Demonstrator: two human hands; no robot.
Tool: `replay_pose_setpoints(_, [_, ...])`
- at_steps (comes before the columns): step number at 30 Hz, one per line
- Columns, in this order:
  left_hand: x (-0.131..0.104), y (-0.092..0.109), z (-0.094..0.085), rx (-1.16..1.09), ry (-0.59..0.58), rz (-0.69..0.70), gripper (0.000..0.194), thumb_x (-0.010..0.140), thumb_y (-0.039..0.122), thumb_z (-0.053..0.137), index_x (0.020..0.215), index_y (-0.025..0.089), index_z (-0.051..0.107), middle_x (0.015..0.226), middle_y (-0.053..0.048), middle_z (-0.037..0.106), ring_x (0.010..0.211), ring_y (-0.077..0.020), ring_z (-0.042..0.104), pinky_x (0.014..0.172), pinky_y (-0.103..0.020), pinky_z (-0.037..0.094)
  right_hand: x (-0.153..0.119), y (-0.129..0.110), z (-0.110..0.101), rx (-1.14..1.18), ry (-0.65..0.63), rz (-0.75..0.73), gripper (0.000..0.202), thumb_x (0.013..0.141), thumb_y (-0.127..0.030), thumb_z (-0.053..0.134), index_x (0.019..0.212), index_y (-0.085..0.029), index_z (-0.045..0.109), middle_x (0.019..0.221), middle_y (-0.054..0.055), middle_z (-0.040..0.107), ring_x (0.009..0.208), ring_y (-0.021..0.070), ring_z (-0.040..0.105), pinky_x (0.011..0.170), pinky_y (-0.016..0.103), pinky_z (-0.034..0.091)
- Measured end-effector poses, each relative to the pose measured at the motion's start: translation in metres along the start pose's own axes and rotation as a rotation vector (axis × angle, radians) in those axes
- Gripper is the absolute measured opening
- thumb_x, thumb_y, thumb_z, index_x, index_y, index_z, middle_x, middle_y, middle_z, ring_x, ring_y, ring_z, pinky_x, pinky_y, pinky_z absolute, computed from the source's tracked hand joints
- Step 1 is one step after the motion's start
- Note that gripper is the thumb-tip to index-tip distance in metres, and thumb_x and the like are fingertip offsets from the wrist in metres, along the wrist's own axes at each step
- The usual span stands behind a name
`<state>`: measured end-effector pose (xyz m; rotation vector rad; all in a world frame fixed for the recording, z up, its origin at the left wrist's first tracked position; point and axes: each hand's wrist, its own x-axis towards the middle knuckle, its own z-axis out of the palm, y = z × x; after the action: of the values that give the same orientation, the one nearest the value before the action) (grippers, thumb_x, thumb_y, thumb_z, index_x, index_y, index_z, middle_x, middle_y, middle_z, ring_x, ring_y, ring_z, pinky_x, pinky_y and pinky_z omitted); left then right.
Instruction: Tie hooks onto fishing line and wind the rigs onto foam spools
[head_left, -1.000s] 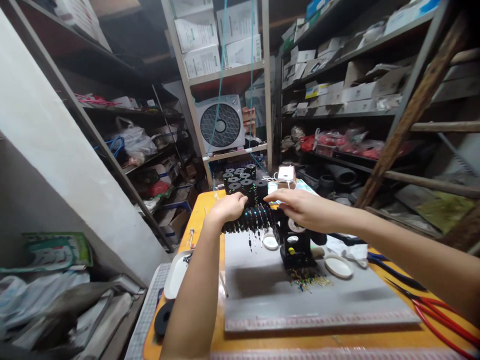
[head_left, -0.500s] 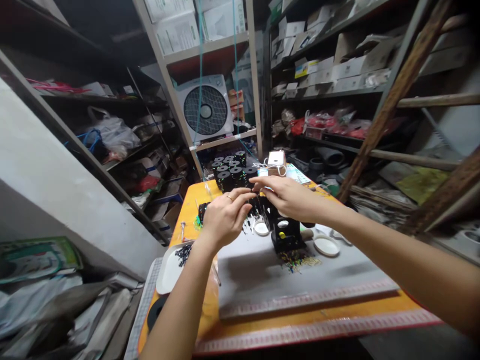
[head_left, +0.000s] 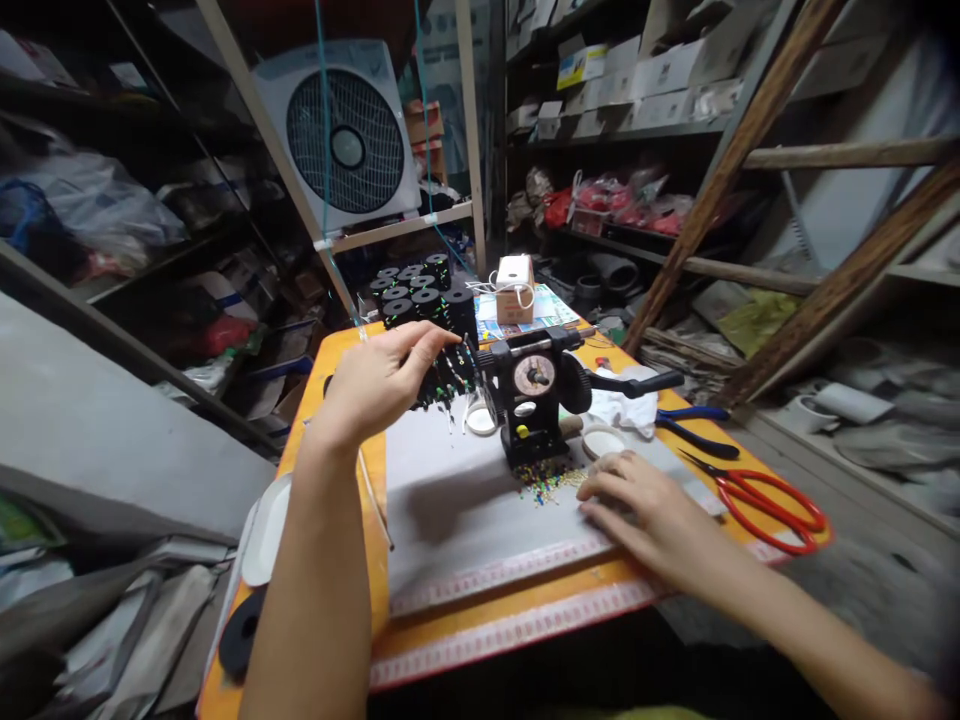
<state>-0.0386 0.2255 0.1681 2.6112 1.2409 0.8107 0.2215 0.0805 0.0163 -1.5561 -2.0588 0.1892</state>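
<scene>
My left hand [head_left: 386,375] is raised left of a black hand-cranked machine [head_left: 534,390], its thumb and forefinger pinched at the black spool-like part on the machine's left side. What the pinch holds is too small to make out. Dark pieces with pale tips hang below those fingers. My right hand [head_left: 637,500] rests low on the grey board [head_left: 465,530], fingers slightly curled and apart, at the edge of a scatter of small coloured beads [head_left: 551,482]. Two small white dishes, one [head_left: 481,418] left of the machine and one [head_left: 602,441] right of it, stand close by.
Red-handled scissors [head_left: 772,510] and blue-handled pliers [head_left: 694,430] lie at the right. Stacked black spools [head_left: 420,290] and a small box [head_left: 515,290] stand at the back. A white tray [head_left: 266,530] and black ring [head_left: 241,632] sit at the left edge.
My right hand has left the place beside my left hand and come down to the beads. My left hand stays raised at the machine. The view has shifted, showing the crank, scissors and pliers.
</scene>
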Motion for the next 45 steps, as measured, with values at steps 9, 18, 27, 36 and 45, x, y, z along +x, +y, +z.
replay_pose_setpoints(9, [0.002, -0.008, 0.004, -0.023, 0.007, 0.018, 0.047, 0.097, 0.058, 0.033, 0.107, 0.033, 0.072, 0.106, 0.003, 0.075, 0.098, -0.0229, 0.066, 0.082, -0.031, 0.047, 0.004, -0.012, 0.036, -0.018, 0.142, 0.068, 0.015, 0.092, -0.026, 0.058, 0.086, -0.023, 0.072, 0.086, 0.008, 0.069, 0.084, 0.0249, 0.062, 0.076, 0.044, 0.053])
replay_pose_setpoints(18, [0.000, -0.009, 0.009, 0.008, 0.078, 0.040, 0.048, 0.097, 0.054, 0.034, 0.105, 0.030, 0.075, 0.093, 0.004, 0.075, 0.089, -0.0216, 0.066, 0.081, -0.032, 0.045, -0.002, -0.009, 0.019, 0.089, 0.268, 0.025, 0.008, 0.096, -0.022, 0.051, 0.098, -0.026, 0.058, 0.094, 0.004, 0.065, 0.086, 0.0198, 0.063, 0.074, 0.034, 0.052])
replay_pose_setpoints(27, [0.018, -0.015, 0.003, -0.182, -0.055, 0.053, 0.047, 0.099, 0.048, 0.037, 0.098, 0.024, 0.076, 0.104, 0.000, 0.076, 0.101, -0.0217, 0.067, 0.093, -0.033, 0.048, 0.064, -0.038, -0.038, 0.157, 0.380, -0.178, 0.006, 0.093, -0.027, 0.056, 0.096, -0.028, 0.061, 0.099, 0.004, 0.067, 0.092, 0.0221, 0.066, 0.078, 0.035, 0.055])
replay_pose_setpoints(36, [0.015, -0.013, -0.006, -0.266, -0.156, 0.068, 0.047, 0.100, 0.047, 0.035, 0.108, 0.020, 0.073, 0.115, -0.003, 0.073, 0.110, -0.0214, 0.064, 0.099, -0.033, 0.045, 0.139, -0.082, -0.051, 0.108, 0.577, -0.477, 0.009, 0.088, -0.016, 0.063, 0.095, -0.020, 0.060, 0.089, 0.000, 0.071, 0.078, 0.0154, 0.070, 0.074, 0.029, 0.057])
replay_pose_setpoints(45, [0.014, -0.016, -0.005, -0.238, -0.180, 0.094, 0.043, 0.100, 0.046, 0.036, 0.114, 0.022, 0.069, 0.113, -0.002, 0.072, 0.106, -0.0206, 0.063, 0.096, -0.033, 0.046, 0.151, -0.075, -0.048, 0.255, 0.562, -0.441, 0.013, 0.086, -0.014, 0.065, 0.094, -0.020, 0.056, 0.090, 0.001, 0.068, 0.083, 0.0181, 0.071, 0.077, 0.032, 0.058])
